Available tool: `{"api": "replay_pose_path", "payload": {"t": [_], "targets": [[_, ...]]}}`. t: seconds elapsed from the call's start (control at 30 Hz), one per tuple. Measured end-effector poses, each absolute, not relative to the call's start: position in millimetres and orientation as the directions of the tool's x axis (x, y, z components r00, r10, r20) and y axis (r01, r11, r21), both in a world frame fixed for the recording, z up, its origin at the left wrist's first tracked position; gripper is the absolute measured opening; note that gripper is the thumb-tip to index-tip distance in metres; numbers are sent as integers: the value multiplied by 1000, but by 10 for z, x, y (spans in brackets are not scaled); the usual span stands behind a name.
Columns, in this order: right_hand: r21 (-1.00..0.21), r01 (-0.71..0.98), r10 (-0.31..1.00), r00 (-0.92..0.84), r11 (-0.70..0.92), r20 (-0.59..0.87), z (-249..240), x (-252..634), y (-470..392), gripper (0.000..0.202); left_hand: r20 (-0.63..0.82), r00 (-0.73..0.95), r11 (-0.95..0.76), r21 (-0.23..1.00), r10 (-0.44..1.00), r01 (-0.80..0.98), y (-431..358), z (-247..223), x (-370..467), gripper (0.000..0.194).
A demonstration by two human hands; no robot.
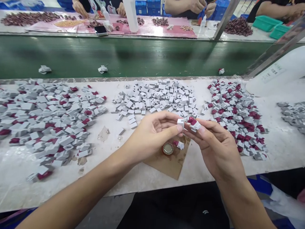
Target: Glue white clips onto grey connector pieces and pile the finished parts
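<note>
— What is held?
— The left hand (149, 135) pinches a pale block (180, 122); the right hand (221, 148), a pale-and-maroon part (194, 124).
— Below?
— A brown card (169, 168) bearing a round cap (168, 149) and a second part (180, 145).
— Beyond?
— A block pile (156, 95).

Bright even light, pale sheen on the green belt (152, 60), wide-angle stretching toward edges, far table (11, 29) soft

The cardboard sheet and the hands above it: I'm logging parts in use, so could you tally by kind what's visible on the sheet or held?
Pale grey block, in the left hand: 1
Grey-and-maroon pieces: 2 (held piece in the right hand, loose piece on the cardboard)
Round cap, on the cardboard: 1
Total: 4
</note>
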State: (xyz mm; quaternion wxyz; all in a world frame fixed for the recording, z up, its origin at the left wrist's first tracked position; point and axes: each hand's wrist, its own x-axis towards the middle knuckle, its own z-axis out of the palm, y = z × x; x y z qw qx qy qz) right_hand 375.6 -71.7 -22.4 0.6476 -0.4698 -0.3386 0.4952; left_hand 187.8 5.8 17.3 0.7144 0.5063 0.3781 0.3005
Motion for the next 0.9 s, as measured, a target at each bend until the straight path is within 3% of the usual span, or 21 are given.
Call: {"api": "replay_pose_path", "payload": {"t": [0.3,0.73,0.9], "targets": [[-947,-315,961,276,70,-21,-251,3794,-730,10,-240,549,293,956,801,-9,65,136,1925,24],[-993,-71,978,196,91,75,-34,4108,-610,9,-211,643,213,974,736,75,292,337,2048,15],[-994,-11,975,194,110,106,36,4185,-532,10,-159,661,99,987,734,128,428,408,2125,13]]}}
